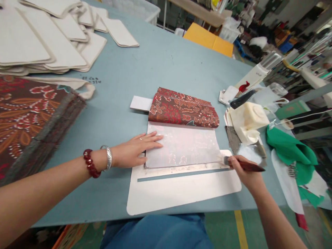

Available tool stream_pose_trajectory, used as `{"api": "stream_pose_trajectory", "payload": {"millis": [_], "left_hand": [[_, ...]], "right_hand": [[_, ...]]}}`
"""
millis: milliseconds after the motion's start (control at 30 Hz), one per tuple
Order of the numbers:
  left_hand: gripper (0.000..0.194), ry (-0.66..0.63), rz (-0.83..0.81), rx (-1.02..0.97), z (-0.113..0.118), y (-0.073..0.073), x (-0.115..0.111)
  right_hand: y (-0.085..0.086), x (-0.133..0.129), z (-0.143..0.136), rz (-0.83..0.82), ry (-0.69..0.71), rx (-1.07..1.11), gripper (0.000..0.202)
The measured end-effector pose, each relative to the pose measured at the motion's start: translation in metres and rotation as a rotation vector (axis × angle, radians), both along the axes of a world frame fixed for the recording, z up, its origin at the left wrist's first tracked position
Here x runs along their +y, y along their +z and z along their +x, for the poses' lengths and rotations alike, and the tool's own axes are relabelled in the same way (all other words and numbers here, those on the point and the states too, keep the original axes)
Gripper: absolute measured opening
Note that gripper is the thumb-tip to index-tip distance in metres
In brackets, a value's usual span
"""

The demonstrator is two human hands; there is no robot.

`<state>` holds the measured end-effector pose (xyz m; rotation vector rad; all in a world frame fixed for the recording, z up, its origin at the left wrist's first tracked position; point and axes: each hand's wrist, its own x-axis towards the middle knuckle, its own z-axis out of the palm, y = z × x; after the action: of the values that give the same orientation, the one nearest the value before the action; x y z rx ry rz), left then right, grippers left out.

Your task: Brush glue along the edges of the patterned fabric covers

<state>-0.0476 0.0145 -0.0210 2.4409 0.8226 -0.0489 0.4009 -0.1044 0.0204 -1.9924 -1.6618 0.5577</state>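
My left hand [138, 148] lies flat with fingers spread on the left edge of a pale whitish sheet [184, 145], through which a faint pattern shows. My right hand [245, 173] grips a paintbrush [250, 166] with a dark reddish handle. The brush's light bristles touch the sheet's lower right corner. Along the top of the sheet lies a folded brown floral fabric [183, 109]. Underneath, a white template board [181, 193] with a long narrow slot sticks out towards me. A small white strip [140, 103] pokes out from beneath the fabric on the left.
At far left sits a stack of brown floral fabric [33, 121], with cream padded panels [52, 41] piled behind it. A cut-open cream plastic jug [249, 119], a white box [252, 76] and green cloth [292, 148] crowd the table's right side.
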Motion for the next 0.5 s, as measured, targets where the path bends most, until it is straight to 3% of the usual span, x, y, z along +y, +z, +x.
{"api": "stream_pose_trajectory", "payload": {"millis": [33,100,167,233,367,500], "left_hand": [[0.068,0.001,0.049,0.008,0.004,0.003,-0.002],[0.051,-0.02,0.159,0.005,0.017,0.012,-0.006],[0.03,-0.081,0.255,0.003,0.032,0.02,-0.008],[0.015,-0.156,0.321,0.026,0.047,0.026,-0.009],[0.016,-0.157,0.317,0.056,0.061,0.03,-0.001],[0.016,-0.043,0.158,0.001,0.055,0.027,0.016]], "right_hand": [[0.003,-0.003,0.009,0.011,-0.058,0.042,0.032],[0.004,-0.003,0.001,0.062,-0.111,0.217,0.044],[-0.001,0.003,-0.035,0.093,-0.048,0.418,0.056],[-0.011,0.014,-0.081,0.077,0.095,0.498,0.045],[-0.031,0.035,-0.147,0.067,0.415,0.225,0.017],[-0.038,0.04,-0.155,0.095,0.486,-0.011,0.012]]}}
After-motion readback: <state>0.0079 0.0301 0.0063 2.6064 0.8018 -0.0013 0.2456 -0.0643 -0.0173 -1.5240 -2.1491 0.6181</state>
